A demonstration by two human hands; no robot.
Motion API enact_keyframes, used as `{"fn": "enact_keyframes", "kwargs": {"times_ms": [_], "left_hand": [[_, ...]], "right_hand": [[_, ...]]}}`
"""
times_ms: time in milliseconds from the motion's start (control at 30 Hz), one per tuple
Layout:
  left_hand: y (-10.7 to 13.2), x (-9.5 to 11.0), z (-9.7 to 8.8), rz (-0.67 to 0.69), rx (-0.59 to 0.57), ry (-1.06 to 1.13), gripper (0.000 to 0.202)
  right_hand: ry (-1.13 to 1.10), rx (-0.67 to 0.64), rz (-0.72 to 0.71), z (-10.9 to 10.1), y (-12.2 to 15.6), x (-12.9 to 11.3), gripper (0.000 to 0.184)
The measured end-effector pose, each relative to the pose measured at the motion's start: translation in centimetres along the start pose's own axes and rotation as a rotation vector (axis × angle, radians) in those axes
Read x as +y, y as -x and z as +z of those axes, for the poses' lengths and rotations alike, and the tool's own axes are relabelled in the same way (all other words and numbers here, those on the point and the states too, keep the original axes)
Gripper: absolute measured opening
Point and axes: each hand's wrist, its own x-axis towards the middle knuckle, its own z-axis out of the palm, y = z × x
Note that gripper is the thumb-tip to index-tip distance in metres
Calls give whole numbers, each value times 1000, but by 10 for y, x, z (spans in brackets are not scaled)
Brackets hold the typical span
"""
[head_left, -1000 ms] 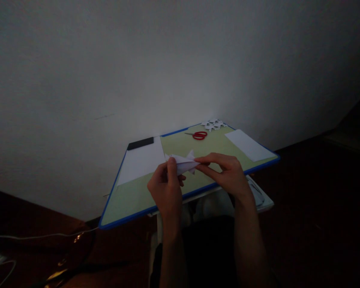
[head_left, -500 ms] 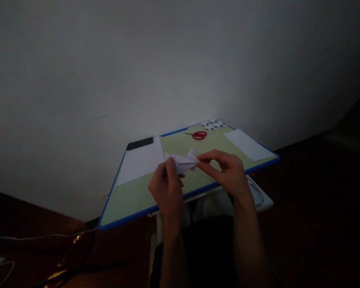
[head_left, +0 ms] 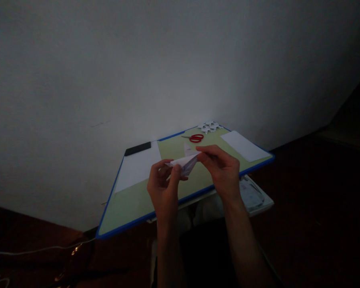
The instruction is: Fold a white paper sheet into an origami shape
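Note:
Above a green mat with a blue border (head_left: 129, 204), both hands hold a folded white paper piece (head_left: 184, 163). My left hand (head_left: 163, 188) pinches its left end between thumb and fingers. My right hand (head_left: 222, 170) pinches its right, upper end with curled fingers. The paper is tilted and seen nearly edge on, with a small flap sticking up behind it. The room is dim.
On the mat lie a white sheet (head_left: 138, 166) at the left, a black strip (head_left: 138, 148) behind it, red scissors (head_left: 195, 138), a heap of small folded white paper pieces (head_left: 209, 126) at the far edge, and another white sheet (head_left: 243, 145) at the right. White cables (head_left: 33, 252) lie on the dark floor.
The folded paper has been turned and flattened to a thinner profile between my hands. My right hand moved left and up a little. The view shifted slightly.

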Motion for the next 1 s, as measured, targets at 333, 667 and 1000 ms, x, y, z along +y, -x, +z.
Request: {"fn": "enact_keyframes", "kwargs": {"times_ms": [333,667,1000], "left_hand": [[1,11,-14,144,-289,-161,9],[17,21,4,153,-220,-90,16],[14,15,1,293,-228,-178,23]], "right_hand": [[93,-98,-91,-12,-2,-2,16],[-29,-60,-8,-1,5,-12,7],[-60,-116,33,-6,8,-14,14]]}}
